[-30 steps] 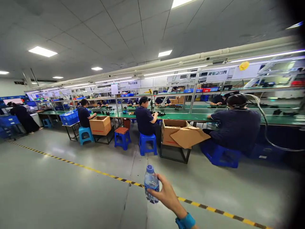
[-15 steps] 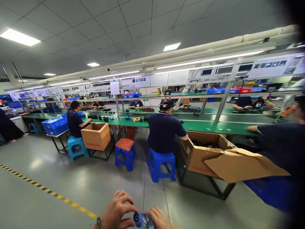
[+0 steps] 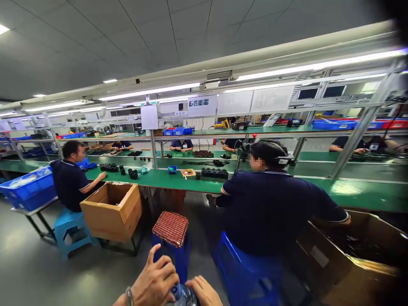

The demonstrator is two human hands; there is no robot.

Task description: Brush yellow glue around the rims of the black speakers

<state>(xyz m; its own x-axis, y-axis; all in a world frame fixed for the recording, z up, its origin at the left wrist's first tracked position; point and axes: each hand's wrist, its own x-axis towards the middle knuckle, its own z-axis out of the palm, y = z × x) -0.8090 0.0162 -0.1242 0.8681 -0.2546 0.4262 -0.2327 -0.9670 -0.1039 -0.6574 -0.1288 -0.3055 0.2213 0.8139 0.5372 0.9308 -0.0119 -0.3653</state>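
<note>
A clear plastic bottle with a blue cap [image 3: 183, 294] is at the bottom centre of the head view, between my two hands. My left hand [image 3: 154, 278], with a bracelet at the wrist, has its curled fingers at the cap end and its index finger raised. From the other side my right hand [image 3: 204, 291] is wrapped round the bottle's body. The lower part of the bottle is cut off by the frame edge. Just beyond my hands stands a blue stool with a red woven seat cover [image 3: 171, 229].
A long green workbench [image 3: 178, 182] with black parts runs across the view. One person [image 3: 274, 204] sits ahead right on a blue stool, reaching into a cardboard box [image 3: 334, 263]. Another person [image 3: 68, 178] sits left, near an open cardboard box [image 3: 111, 212] and blue bin [image 3: 32, 191].
The bench, stools and seated people appear nearer and larger. The red-covered stool is now right beyond my hands. My left index finger has lifted; the bottle remains between my hands.
</note>
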